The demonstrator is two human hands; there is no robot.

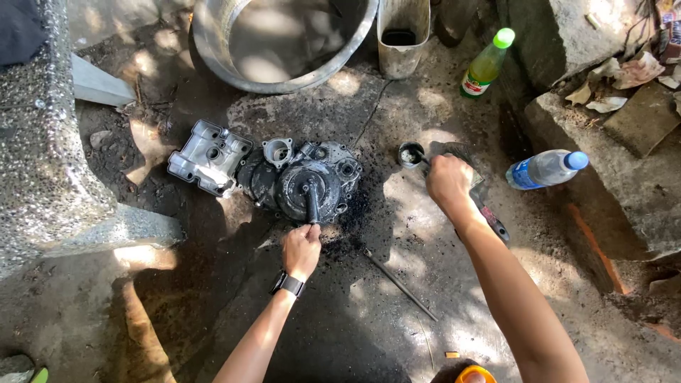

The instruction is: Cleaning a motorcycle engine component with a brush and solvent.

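A black, greasy engine cover [301, 186] lies on the dirty concrete ground. My left hand [301, 248], with a dark watch on the wrist, grips a dark tool handle [312, 202] that stands on the cover's middle. To the right, my right hand [448, 181] holds a small brush or stick whose tip dips into a small round tin [410, 154]. Beside the black cover sits a silver cast metal engine cover [210, 156], and a small grey housing [277, 151] rests behind them.
A large metal basin [213, 42] and a metal can [403, 39] stand at the back. A green bottle [486, 65] and a clear blue-capped bottle [545, 169] lie to the right by stone blocks [624, 191]. A thin metal rod [401, 285] lies on the ground. A speckled concrete bench [42, 156] is at the left.
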